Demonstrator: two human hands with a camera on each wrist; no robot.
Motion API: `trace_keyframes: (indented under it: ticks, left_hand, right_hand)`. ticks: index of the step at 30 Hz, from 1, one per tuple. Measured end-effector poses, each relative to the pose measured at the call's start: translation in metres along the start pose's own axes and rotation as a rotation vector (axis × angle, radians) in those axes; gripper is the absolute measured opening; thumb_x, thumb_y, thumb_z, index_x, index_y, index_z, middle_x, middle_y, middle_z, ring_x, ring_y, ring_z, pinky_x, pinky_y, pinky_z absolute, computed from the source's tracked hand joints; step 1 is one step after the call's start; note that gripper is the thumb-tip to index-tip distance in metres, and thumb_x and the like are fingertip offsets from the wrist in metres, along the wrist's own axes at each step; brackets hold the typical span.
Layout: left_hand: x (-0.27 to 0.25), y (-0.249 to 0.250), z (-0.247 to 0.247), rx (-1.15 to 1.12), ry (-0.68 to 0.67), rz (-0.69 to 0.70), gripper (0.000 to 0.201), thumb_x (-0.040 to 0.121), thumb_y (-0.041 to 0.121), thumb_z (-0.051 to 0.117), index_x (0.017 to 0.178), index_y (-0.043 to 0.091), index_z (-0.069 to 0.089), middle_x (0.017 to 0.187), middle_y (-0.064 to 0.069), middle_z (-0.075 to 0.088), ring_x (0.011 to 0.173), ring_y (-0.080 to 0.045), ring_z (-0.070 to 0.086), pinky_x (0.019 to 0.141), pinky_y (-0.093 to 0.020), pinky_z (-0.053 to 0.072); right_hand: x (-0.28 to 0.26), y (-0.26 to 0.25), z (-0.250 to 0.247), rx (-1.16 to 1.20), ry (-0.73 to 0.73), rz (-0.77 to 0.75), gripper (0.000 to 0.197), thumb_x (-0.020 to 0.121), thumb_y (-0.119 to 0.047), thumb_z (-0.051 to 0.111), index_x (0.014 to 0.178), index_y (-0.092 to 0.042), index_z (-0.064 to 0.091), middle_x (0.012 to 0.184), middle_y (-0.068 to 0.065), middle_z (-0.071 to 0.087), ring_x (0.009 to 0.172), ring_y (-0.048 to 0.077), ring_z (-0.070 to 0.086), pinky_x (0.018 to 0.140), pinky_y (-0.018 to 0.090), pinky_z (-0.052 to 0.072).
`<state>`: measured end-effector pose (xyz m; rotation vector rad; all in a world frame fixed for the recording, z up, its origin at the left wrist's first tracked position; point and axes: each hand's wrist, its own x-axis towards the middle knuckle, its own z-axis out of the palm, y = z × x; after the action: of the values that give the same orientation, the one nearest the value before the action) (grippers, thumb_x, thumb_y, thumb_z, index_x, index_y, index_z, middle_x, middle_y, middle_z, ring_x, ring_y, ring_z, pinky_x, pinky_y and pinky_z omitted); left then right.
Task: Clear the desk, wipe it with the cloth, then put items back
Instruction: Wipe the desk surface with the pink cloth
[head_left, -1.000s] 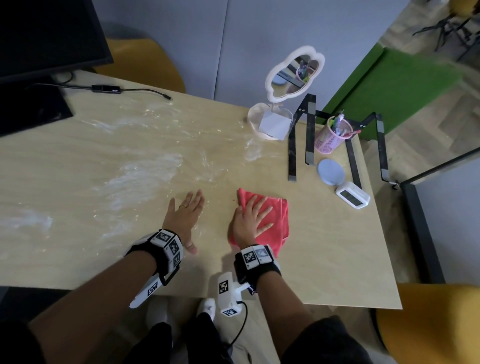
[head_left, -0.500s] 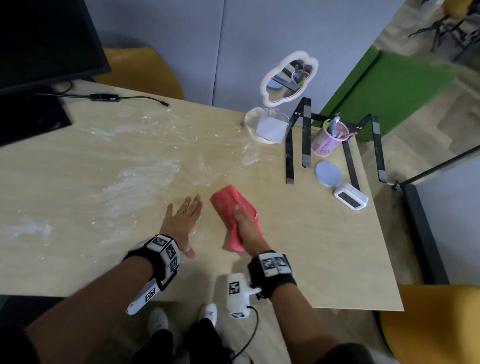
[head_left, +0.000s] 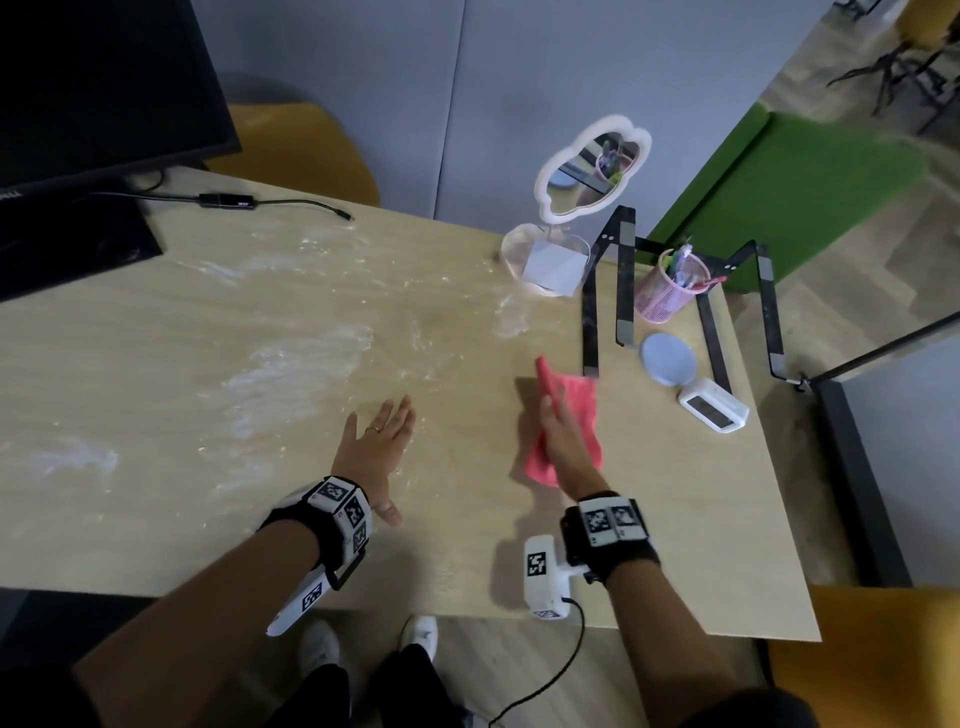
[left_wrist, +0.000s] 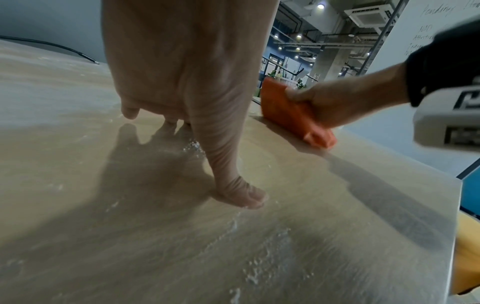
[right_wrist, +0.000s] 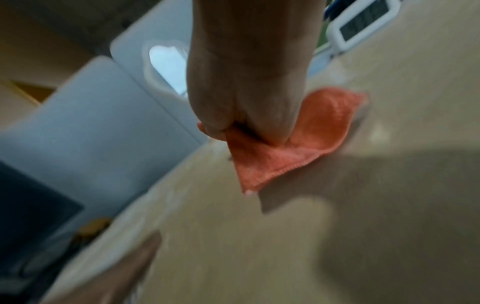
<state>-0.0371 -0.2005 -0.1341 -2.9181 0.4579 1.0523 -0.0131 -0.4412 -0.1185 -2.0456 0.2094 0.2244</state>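
A red cloth (head_left: 577, 402) lies partly bunched on the wooden desk (head_left: 675, 545), right of centre and just short of the black stand. My right hand (head_left: 558, 431) grips it, thumb and fingers pinching a fold, as the right wrist view shows on the cloth (right_wrist: 306, 152). One edge of the cloth stands up off the wood. My left hand (head_left: 387, 434) rests flat on the desk with fingers spread, a hand's width left of the cloth. In the left wrist view the left hand (left_wrist: 187, 82) presses its thumb and fingertips on the wood, with the cloth (left_wrist: 285, 111) beyond.
White powdery smears (head_left: 291, 374) cover the left and middle of the desk. At the back right stand a cloud-shaped mirror (head_left: 587, 171), a black folding stand (head_left: 623, 280), a pink pen cup (head_left: 667, 293), a round blue disc (head_left: 667, 358) and a white clock (head_left: 714, 410). A monitor (head_left: 93, 88) fills the back left.
My right hand went from lying flat on the cloth to gripping it, swept it left, and now has carried it right and forward toward the stand. The left hand stayed put.
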Motion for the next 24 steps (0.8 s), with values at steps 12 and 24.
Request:
trace_keyframes:
  ticks: [12,24]
  left_hand:
    - [0.002,-0.005,0.007,-0.001,0.048,0.015,0.143,0.059,0.059,0.076,0.143,0.008,-0.027,0.141,-0.006,-0.043,0.143,-0.025,-0.025,0.116,-0.053,-0.005]
    - [0.006,-0.056,-0.013,-0.139,0.143,0.099,0.141,0.058,0.074,0.065,0.141,0.011,-0.030,0.141,-0.001,-0.043,0.140,-0.018,-0.029,0.114,-0.050,-0.015]
  right_hand:
    - [-0.039,-0.002,0.111,-0.360,-0.228,-0.137,0.046,0.103,-0.027,0.016,0.143,-0.049,0.013,0.153,-0.007,-0.020,0.139,0.018,-0.027,0.110,0.052,-0.023]
    - [-0.014,-0.028,0.019,0.879,0.389,0.346,0.039,0.102,-0.032,0.027,0.132,-0.011,0.038,0.112,0.015,0.056,0.095,0.029,0.058,0.080,0.043,0.055]
